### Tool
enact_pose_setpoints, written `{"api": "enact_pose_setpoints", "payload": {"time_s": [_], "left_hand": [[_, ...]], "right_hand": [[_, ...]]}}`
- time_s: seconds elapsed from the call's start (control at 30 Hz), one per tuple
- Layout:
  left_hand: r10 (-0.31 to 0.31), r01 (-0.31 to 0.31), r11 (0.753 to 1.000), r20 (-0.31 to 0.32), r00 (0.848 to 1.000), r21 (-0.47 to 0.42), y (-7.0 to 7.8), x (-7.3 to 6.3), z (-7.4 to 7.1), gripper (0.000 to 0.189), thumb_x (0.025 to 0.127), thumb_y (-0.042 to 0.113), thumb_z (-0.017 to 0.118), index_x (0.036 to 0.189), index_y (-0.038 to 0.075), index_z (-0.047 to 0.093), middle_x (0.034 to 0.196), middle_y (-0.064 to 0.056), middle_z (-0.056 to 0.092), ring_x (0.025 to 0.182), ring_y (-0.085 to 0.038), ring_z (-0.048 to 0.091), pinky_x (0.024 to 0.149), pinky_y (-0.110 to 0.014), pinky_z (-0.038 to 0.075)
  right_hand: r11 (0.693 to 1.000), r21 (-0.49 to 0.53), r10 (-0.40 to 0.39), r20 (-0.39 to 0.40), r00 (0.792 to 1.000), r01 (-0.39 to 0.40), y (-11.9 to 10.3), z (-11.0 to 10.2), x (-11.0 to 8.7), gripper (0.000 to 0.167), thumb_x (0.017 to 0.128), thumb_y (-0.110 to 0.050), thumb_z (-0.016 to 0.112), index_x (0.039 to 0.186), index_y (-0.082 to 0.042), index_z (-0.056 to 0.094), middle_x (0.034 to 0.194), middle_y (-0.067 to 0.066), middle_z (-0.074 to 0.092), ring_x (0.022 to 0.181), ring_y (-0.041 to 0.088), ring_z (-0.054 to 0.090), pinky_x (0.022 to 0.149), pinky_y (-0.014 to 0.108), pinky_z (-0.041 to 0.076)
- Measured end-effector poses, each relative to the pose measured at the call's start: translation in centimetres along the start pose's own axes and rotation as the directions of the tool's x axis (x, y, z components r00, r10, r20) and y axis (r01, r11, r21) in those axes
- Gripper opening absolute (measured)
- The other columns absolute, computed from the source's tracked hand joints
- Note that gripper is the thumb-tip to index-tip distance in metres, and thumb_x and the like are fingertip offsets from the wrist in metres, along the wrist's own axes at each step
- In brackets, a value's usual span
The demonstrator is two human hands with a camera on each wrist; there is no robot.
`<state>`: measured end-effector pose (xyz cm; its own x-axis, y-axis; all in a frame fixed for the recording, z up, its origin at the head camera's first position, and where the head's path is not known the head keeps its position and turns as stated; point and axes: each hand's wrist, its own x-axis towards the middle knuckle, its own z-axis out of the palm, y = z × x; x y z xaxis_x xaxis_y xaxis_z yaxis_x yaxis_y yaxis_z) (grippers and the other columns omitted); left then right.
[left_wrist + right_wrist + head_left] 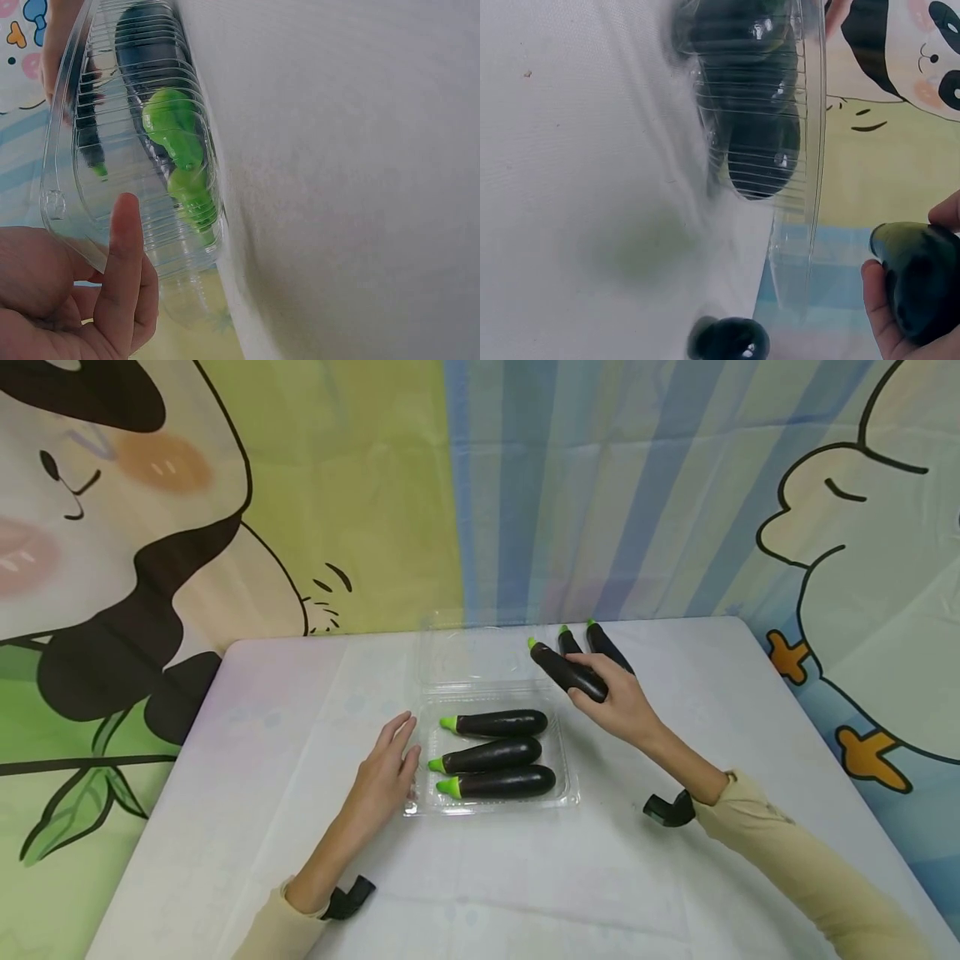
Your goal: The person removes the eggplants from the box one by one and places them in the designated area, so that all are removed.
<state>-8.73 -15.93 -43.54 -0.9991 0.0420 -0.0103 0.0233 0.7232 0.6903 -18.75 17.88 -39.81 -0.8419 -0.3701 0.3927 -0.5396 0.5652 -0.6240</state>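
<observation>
In the head view my right hand (618,697) grips a dark purple eggplant (567,672) by its thick end, lifted off the table with its green stem pointing up and left. The same eggplant (922,281) shows between thumb and fingers in the right wrist view. Three eggplants (498,752) lie side by side in a clear plastic clamshell box (566,777), stems to the left. At the box's left wall, my left hand (382,777) rests with fingers extended; in the left wrist view its fingertip (126,217) is close to the rim.
Two more eggplants (609,645) lie at the back of the white-covered table (300,710), beyond my right hand. The box's clear lid (472,656) is folded back towards the rear edge. Behind hangs a printed cartoon cloth (375,485).
</observation>
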Motion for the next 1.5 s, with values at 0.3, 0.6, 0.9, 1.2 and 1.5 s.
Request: {"api": "enact_pose_setpoints", "payload": {"time_s": [0.3, 0.6, 0.9, 1.2, 1.5], "left_hand": [[0.0, 0.0, 1.0, 0.008, 1.0, 0.001, 0.0, 0.1, -0.1, 0.054, 0.101, 0.018, 0.05, 0.151, 0.007, 0.033, 0.157, -0.002, 0.029, 0.058, -0.005, 0.056, 0.057, -0.022, 0.048], [-0.001, 0.001, 1.0, 0.007, 1.0, -0.002, 0.0, 0.1, -0.1, 0.053, 0.101, 0.018, 0.05, 0.15, 0.007, 0.033, 0.157, -0.003, 0.029, 0.058, -0.005, 0.056, 0.055, -0.021, 0.048], [-0.003, 0.003, 1.0, -0.001, 1.0, 0.013, 0.0, 0.1, 0.0, 0.053, 0.101, 0.018, 0.05, 0.15, 0.007, 0.034, 0.157, -0.002, 0.03, 0.058, -0.004, 0.055, 0.057, -0.021, 0.047], [-0.006, 0.006, 1.0, 0.005, 1.0, 0.0, 0.1, 0.1, -0.1, 0.053, 0.101, 0.018, 0.05, 0.151, 0.007, 0.033, 0.157, -0.001, 0.029, 0.058, -0.005, 0.056, 0.056, -0.021, 0.047], [-0.012, 0.012, 1.0, 0.01, 1.0, -0.006, 0.0, 0.0, -0.1, 0.053, 0.101, 0.017, 0.05, 0.151, 0.007, 0.033, 0.157, -0.001, 0.029, 0.058, -0.006, 0.056, 0.055, -0.021, 0.048]], "right_hand": [[0.997, -0.009, 0.074, -0.103, 0.992, -0.075, 1.2, -1.2, -0.6, 0.048, 0.088, -0.009, 0.068, 0.134, -0.006, 0.057, 0.133, 0.018, 0.058, 0.111, 0.035, 0.059, 0.079, 0.034, 0.047], [0.983, -0.013, 0.179, -0.196, 0.964, -0.185, 2.6, -1.8, -0.9, 0.05, 0.093, -0.014, 0.062, 0.14, -0.004, 0.051, 0.135, 0.023, 0.056, 0.111, 0.039, 0.06, 0.075, 0.006, 0.036], [0.961, -0.005, 0.271, -0.193, 0.943, -0.277, 4.0, -2.4, -0.8, 0.055, 0.096, -0.022, 0.06, 0.144, -0.003, 0.044, 0.141, 0.026, 0.05, 0.113, 0.042, 0.058, 0.07, 0.004, 0.035], [0.961, -0.028, 0.262, -0.23, 0.937, -0.275, 6.2, -3.1, 0.1, 0.056, 0.097, -0.021, 0.06, 0.145, 0.0, 0.041, 0.142, 0.028, 0.048, 0.114, 0.045, 0.056, 0.079, 0.03, 0.046], [0.927, -0.054, 0.358, -0.181, 0.916, -0.372, 9.3, -3.2, 0.9, 0.06, 0.1, -0.024, 0.053, 0.146, 0.008, 0.033, 0.142, 0.035, 0.042, 0.122, 0.05, 0.048, 0.093, 0.058, 0.044]]}}
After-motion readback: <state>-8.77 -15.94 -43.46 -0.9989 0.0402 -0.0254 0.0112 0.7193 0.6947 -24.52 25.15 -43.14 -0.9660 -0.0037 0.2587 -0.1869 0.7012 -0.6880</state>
